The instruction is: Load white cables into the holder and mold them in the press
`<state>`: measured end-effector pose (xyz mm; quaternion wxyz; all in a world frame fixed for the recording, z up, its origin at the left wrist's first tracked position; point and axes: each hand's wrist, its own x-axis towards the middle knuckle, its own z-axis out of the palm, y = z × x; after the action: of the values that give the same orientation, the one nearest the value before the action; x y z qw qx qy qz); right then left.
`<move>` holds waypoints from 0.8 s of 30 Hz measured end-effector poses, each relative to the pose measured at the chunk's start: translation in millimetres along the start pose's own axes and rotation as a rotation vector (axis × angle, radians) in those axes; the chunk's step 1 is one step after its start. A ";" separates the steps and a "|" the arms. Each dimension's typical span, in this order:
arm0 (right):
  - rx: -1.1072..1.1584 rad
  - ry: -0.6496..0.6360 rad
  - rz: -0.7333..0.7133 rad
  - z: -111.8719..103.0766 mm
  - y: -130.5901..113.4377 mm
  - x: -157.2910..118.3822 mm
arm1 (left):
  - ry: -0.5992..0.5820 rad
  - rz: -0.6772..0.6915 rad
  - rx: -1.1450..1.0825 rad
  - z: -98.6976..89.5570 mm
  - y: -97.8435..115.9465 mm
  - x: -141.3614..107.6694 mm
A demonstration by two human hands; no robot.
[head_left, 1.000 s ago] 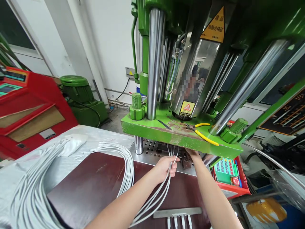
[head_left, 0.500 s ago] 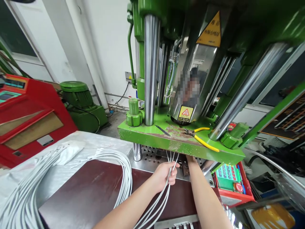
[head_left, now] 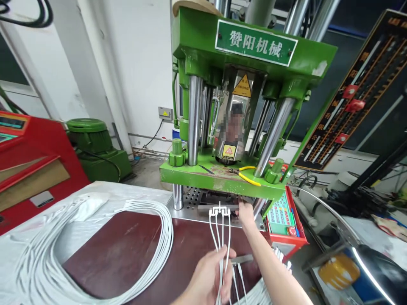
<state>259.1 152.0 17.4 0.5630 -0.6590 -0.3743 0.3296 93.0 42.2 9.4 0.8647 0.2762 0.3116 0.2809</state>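
My left hand [head_left: 213, 271] is closed round several thin white cables [head_left: 222, 237], whose upper ends join a white moulded piece [head_left: 219, 210] with a short upright spike. Just behind that piece, under the machine's green plate [head_left: 219, 180], a flat metal bar [head_left: 203, 207] lies crosswise. My right hand [head_left: 246, 209] is at the bar's right end, its fingers partly hidden, with what they grip unclear. Below, another metal strip [head_left: 242, 259] with white cables in it rests on the dark red board [head_left: 187, 245].
A large coil of white cables [head_left: 170, 228] lies on the left. Yellow-handled pliers [head_left: 249, 178] and a thin dark blade [head_left: 206, 169] rest on the green plate. A control panel [head_left: 280, 216] stands at the right, a red machine [head_left: 41, 169] at the left.
My left hand has drawn the cables back and down, and the white moulded piece now shows outside the machine. The view has tilted up, showing the machine's top. My right hand shows more.
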 end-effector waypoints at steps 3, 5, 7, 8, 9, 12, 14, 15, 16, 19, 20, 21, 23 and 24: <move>0.050 -0.014 0.051 -24.4 14.2 -44.2 | 0.031 -0.071 0.150 -15.5 -51.5 -21.5; 0.074 -0.028 0.069 -41.0 16.1 -75.4 | 0.153 -0.135 0.154 -21.2 -65.8 -28.1; 0.089 -0.045 0.068 -54.8 12.0 -103.5 | 0.216 -0.208 0.092 -19.7 -57.7 -32.3; 0.096 -0.059 0.057 -60.1 8.5 -115.4 | 0.220 -0.063 0.037 -16.9 -46.9 -34.5; 0.101 -0.073 0.046 -64.3 4.8 -125.5 | 0.250 0.118 0.008 -13.6 -33.7 -37.2; 0.116 -0.084 0.051 -70.7 -4.3 -145.6 | 0.319 0.362 0.056 -5.6 3.0 -47.1; 0.122 -0.065 0.071 -71.7 -6.7 -151.8 | 0.326 0.395 0.184 -4.3 14.6 -53.1; 0.125 -0.058 0.072 -71.8 -7.0 -153.4 | 0.325 0.398 0.255 -4.9 16.4 -55.3; 0.125 -0.054 0.068 -71.9 -6.9 -154.2 | 0.327 0.398 0.321 -6.0 16.7 -56.8; 0.110 -0.058 0.058 -71.9 -7.0 -154.7 | 0.323 0.390 0.450 -9.0 16.1 -58.4; 0.103 -0.068 0.059 -71.9 -7.7 -154.6 | 0.323 0.391 0.462 -9.1 17.5 -58.5; 0.094 -0.084 0.062 -71.9 -8.8 -154.6 | 0.327 0.395 0.464 -8.7 19.8 -58.7; 0.061 -0.137 0.066 -72.3 -12.3 -155.1 | 0.338 0.408 0.459 -6.9 26.4 -59.6; 0.040 -0.176 0.060 -72.9 -14.4 -155.6 | 0.347 0.420 0.464 -5.9 29.9 -60.3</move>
<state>241.5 -17.4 44.5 0.5307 -0.6272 -0.3956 0.4104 40.4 25.0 48.2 0.6365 0.4714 0.4459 0.4169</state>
